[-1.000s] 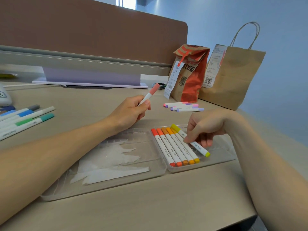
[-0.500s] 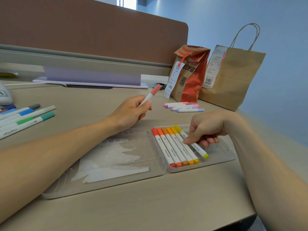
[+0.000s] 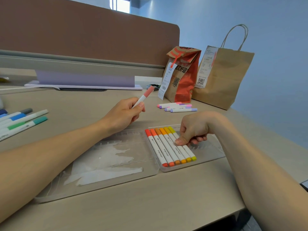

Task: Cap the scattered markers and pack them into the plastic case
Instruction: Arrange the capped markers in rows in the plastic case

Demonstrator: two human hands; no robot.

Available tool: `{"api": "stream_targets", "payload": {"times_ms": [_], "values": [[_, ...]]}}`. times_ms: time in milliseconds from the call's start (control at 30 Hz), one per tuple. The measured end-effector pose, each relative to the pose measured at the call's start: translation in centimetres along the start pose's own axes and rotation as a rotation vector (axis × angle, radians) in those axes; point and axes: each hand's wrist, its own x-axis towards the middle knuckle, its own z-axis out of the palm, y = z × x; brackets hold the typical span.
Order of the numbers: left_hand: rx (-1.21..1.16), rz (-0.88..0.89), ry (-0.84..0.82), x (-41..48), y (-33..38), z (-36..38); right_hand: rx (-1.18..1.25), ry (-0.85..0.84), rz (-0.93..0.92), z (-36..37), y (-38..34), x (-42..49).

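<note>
A: Markers [image 3: 166,148] in the case [image 3: 208,152]: how many did you count?

B: Six, side by side in its right half, with caps running from red-orange to yellow. The case lay open and flat on the table [image 3: 150,205].

A: And the hands?

B: Two. The left hand [image 3: 124,114] was closed round a seventh, the pink marker [image 3: 145,95]. It held that one tilted above the table, cap on and pointing away. The right hand [image 3: 193,130] was over the right half. Its thumb and curled fingers were closed on the yellow marker [image 3: 190,152] at the end of the row.

A: Any loose ones?

B: Four in pinks and purples lay in a heap [image 3: 176,107] near two paper bags [image 3: 183,77]. At the far left was a blue-green group [image 3: 25,119]. I counted at least five there, but the frame edge cut them off.

A: The left half?

B: It held white paper scraps [image 3: 103,174], torn and overlapping. I could not count them.
</note>
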Motion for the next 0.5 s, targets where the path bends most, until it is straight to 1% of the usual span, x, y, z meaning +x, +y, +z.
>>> {"api": "stream_targets", "payload": {"times_ms": [100, 167, 367, 500], "values": [[0.007, 0.006, 0.002, 0.0, 0.1, 0.1, 0.099, -0.016, -0.095, 0.3, 1.2, -0.1], [0.005, 0.012, 0.000, 0.0, 0.1, 0.1, 0.128, -0.027, -0.117, 0.3, 1.7, -0.1], [0.023, 0.018, -0.006, 0.2, 0.1, 0.2, 0.068, 0.005, -0.038, 0.1, 1.1, 0.5], [0.039, 0.031, -0.020, 0.2, 0.0, 0.4, 0.047, 0.040, -0.028, 0.1, 0.5, 0.2]]}}
